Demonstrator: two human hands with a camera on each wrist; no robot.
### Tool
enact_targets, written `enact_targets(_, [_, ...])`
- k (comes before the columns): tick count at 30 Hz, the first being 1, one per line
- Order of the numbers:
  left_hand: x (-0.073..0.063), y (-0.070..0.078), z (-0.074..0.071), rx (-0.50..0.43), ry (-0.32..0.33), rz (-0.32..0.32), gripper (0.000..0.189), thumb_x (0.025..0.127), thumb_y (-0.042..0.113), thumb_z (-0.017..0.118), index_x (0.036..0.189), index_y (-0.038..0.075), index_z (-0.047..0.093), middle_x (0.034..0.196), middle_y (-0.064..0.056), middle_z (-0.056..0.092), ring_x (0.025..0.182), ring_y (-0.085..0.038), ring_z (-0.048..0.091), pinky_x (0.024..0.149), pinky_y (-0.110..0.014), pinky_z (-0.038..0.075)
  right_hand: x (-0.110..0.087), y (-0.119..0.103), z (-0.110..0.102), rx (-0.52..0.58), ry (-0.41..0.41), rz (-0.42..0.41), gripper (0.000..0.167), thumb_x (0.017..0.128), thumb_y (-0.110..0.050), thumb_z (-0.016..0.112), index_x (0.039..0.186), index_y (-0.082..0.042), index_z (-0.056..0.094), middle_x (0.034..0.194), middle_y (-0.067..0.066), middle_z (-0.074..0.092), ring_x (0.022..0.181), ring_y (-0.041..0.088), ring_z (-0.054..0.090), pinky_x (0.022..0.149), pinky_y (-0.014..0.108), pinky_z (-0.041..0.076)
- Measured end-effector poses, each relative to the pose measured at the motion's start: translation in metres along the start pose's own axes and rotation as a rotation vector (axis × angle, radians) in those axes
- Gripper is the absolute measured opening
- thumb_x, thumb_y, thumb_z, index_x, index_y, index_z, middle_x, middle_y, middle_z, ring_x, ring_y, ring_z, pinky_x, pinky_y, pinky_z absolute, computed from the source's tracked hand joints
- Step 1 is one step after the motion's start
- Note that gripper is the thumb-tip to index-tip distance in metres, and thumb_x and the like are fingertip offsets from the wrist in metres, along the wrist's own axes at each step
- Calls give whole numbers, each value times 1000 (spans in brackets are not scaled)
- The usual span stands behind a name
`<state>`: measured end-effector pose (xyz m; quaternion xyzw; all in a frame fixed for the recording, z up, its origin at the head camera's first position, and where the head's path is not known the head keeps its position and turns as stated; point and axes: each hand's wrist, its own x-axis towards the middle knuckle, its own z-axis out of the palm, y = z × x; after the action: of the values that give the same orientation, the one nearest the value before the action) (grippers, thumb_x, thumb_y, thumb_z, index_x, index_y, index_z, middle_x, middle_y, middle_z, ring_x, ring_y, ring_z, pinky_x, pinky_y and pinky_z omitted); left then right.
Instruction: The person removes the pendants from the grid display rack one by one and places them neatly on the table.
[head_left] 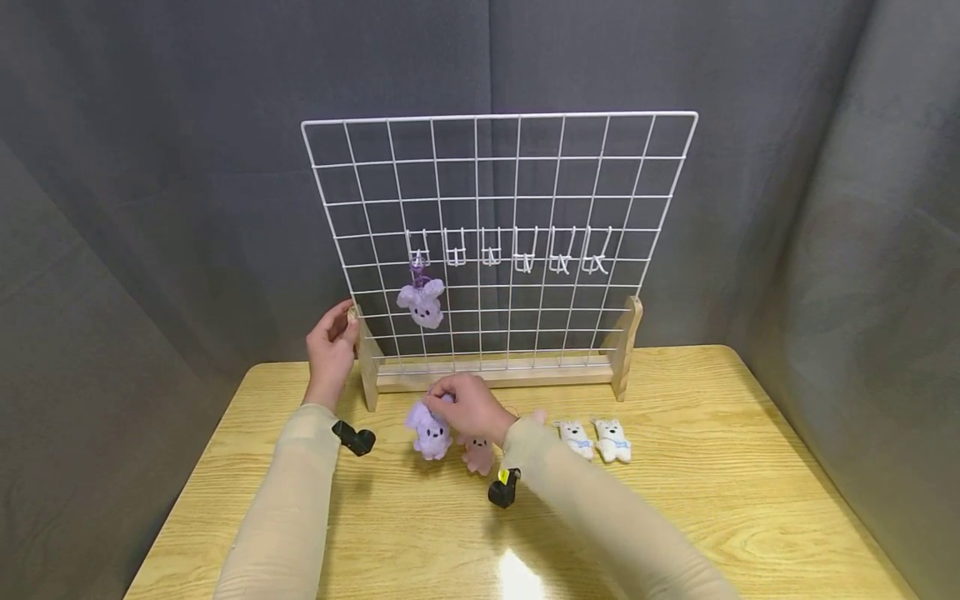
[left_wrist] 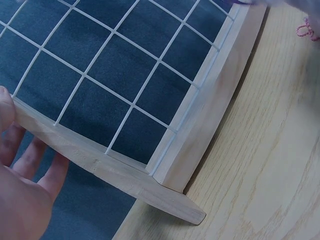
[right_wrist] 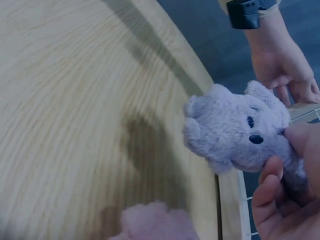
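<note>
My left hand [head_left: 330, 348] holds the upper end of the rack's wooden side post [head_left: 367, 367]. In the left wrist view its thumb lies on one side of the wood and the fingers on the other. Between thumb and fingers, my right hand [head_left: 474, 407] pinches a purple plush keychain [head_left: 432, 439] near its head and ear. The right wrist view shows this purple plush [right_wrist: 225, 125] raised off the table, its shadow below. Partly hidden under my right wrist is a pink plush keychain [head_left: 477, 457]. Another purple plush [head_left: 425, 305] hangs on the leftmost hook of the white wire grid [head_left: 495, 158].
Several white hooks [head_left: 525, 260] run in a row along the grid to the right. Two white plush keychains [head_left: 613, 442] lie on the wooden table [head_left: 720, 500] at the right, beside a partly covered pink one. Grey curtains [head_left: 225, 167] enclose the back and sides.
</note>
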<state>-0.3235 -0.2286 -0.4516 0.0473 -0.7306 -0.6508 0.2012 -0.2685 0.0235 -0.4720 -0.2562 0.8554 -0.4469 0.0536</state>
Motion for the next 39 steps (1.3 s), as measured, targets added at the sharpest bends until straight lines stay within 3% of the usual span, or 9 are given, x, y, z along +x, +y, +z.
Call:
enact_targets(7, [1, -3, 0, -5, 14, 34, 37, 107, 8, 61, 143, 14, 65, 134, -17, 67, 107, -12, 64, 76, -17, 51, -6, 4, 9, -40, -29, 1, 17, 103, -17, 68, 94, -10, 81, 98, 2, 78, 69, 4, 61, 63, 22, 52])
enact_targets(15, [0, -3, 0, 17, 5, 19, 38, 108, 12, 60, 145, 17, 64, 138, -16, 65, 110, -13, 63, 76, -18, 51, -9, 13, 21, -93, -105, 45, 25, 105, -19, 65, 83, -15, 77, 83, -7, 72, 67, 3, 60, 64, 21, 52])
enact_targets(23, [1, -2, 0, 4, 11, 24, 38, 107, 9, 61, 144, 15, 65, 134, -17, 66, 104, -11, 63, 73, -17, 50, -12, 12, 26, -91, -109, 61, 28, 104, -19, 68, 76, -16, 72, 71, -7, 66, 63, 6, 57, 60, 22, 50])
enact_targets(39, [1, -4, 0, -15, 11, 41, 38, 106, 8, 62, 143, 15, 65, 132, -16, 67, 105, -11, 63, 75, -17, 49, -12, 6, 21, -158, -127, 96, 18, 101, -23, 72, 87, -13, 75, 83, -6, 68, 77, 8, 59, 71, 25, 51])
